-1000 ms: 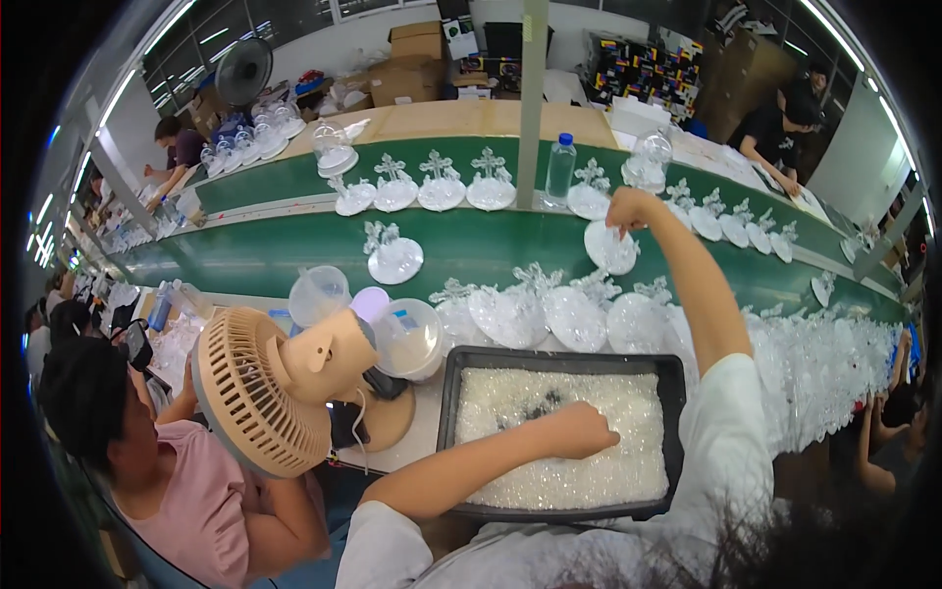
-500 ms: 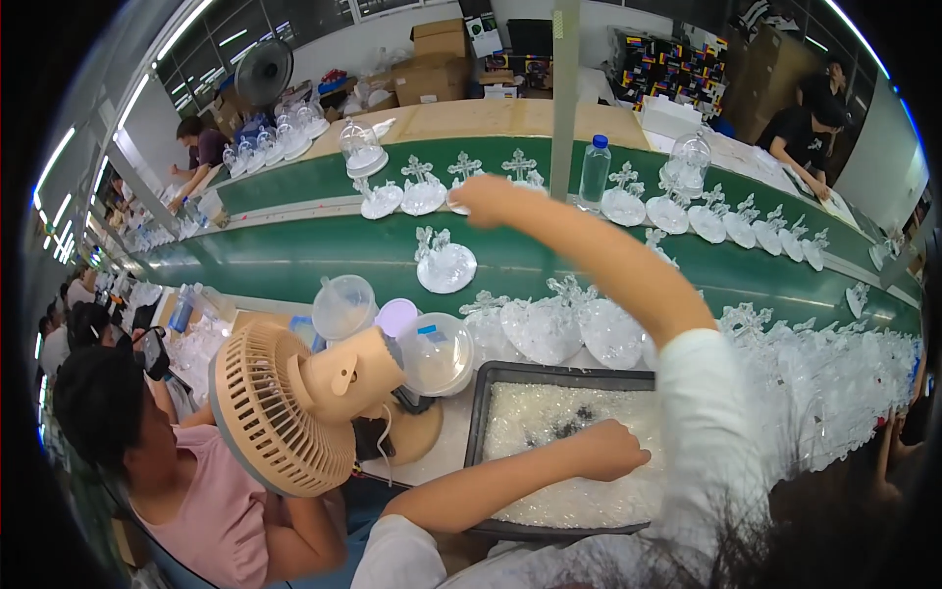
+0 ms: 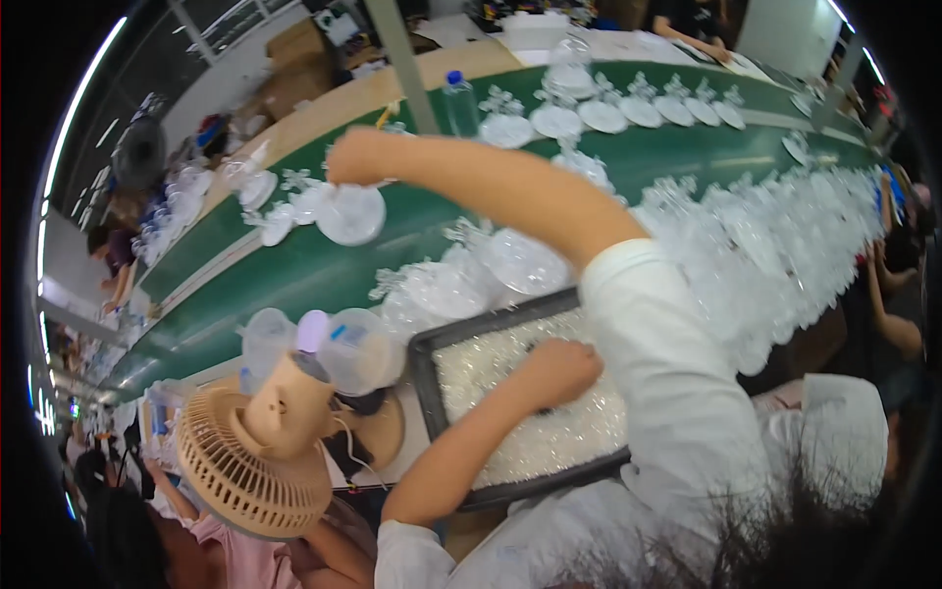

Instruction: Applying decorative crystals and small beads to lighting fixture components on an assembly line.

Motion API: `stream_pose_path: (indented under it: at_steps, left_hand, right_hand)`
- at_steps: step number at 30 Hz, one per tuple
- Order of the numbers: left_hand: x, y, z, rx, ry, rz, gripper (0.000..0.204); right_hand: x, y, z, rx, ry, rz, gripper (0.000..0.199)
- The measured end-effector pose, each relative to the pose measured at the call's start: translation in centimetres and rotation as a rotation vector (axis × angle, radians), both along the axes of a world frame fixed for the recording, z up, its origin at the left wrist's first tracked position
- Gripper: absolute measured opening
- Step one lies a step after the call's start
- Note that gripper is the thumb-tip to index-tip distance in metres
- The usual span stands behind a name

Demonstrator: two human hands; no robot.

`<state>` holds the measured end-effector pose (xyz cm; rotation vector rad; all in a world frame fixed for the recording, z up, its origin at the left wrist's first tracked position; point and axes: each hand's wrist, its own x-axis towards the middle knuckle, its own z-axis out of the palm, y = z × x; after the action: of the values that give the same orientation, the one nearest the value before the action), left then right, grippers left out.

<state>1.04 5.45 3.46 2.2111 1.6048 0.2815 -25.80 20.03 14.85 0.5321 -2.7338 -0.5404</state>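
My left hand (image 3: 555, 373) rests in a black tray (image 3: 424, 365) filled with small clear plastic pieces (image 3: 549, 442), its fingers curled into them. My right arm stretches across to the left over the green conveyor belt (image 3: 294, 270). My right hand (image 3: 353, 157) is closed at the top of a round clear plastic dish (image 3: 349, 216) that sits on the belt. More clear dishes with star-shaped sprigs (image 3: 510, 128) lie in rows along the belt.
A beige desk fan (image 3: 250, 461) and clear domed lids (image 3: 358, 348) stand left of the tray. A heap of clear dishes (image 3: 765, 245) fills the right side. A plastic bottle (image 3: 459, 98) stands beyond the belt. Other people sit at the lower left and the right.
My right arm has swung from the right side of the belt far over to the left. My left hand has stayed in the tray. The view has tilted.
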Motion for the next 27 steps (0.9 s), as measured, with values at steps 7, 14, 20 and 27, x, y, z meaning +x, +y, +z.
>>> stream_pose_path:
  at_steps: [7, 14, 20, 27]
  left_hand:
    - [1.0, -0.2, -0.6, 0.177, -0.283, 0.031, 0.023]
    - [6.0, 6.2, -1.2, 0.3, -0.019, 0.047, 0.051]
    - [6.7, 6.7, -3.1, 0.283, -0.067, -0.144, 0.054]
    - [3.8, -2.7, -0.2, -0.224, 0.197, 0.117, 0.05]
  right_hand:
    - [23.1, 2.1, 12.5, -0.173, 0.269, -0.343, 0.01]
    - [41.3, -0.1, 12.4, -0.288, 0.274, -0.596, 0.012]
    - [49.9, -3.2, 6.0, -0.368, 0.395, -0.704, 0.017]
    - [49.7, -4.2, -1.7, -0.479, 0.213, -0.79, 0.019]
